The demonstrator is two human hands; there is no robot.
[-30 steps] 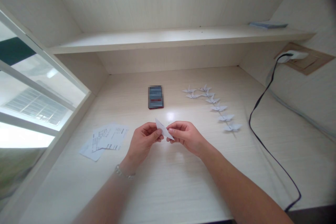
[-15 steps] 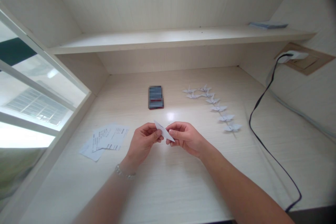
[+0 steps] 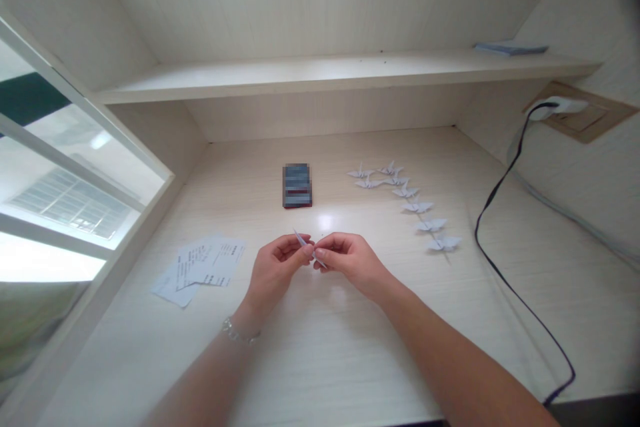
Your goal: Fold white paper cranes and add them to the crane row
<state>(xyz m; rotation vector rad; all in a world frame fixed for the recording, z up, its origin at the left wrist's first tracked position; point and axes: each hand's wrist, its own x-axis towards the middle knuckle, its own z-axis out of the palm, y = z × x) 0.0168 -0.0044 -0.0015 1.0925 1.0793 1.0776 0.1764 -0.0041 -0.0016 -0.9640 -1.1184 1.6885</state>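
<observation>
A small piece of folded white paper (image 3: 299,237) is pinched between my two hands above the desk, seen nearly edge-on. My left hand (image 3: 278,263) grips its left side between thumb and fingers. With thumb and fingertips, my right hand (image 3: 350,259) holds the lower right part, and the fingers of both hands meet there. Much of the paper is hidden behind the fingers. Several white paper cranes (image 3: 419,207) stand in a curved row to the right, beyond my right hand. Left of my left hand lie printed paper sheets (image 3: 210,263), overlapping each other.
A dark, blurred rectangular object (image 3: 297,185) lies beyond my hands. On the right, a black cable (image 3: 493,203) runs from a wall socket (image 3: 595,113) down across the desk (image 3: 320,360). A shelf (image 3: 300,77) spans the back, with a flat bluish item (image 3: 511,48) on it.
The folded paper has turned from showing its broad face to nearly edge-on. My fingertips have come closer together, and the thumbs now press near each other on the paper.
</observation>
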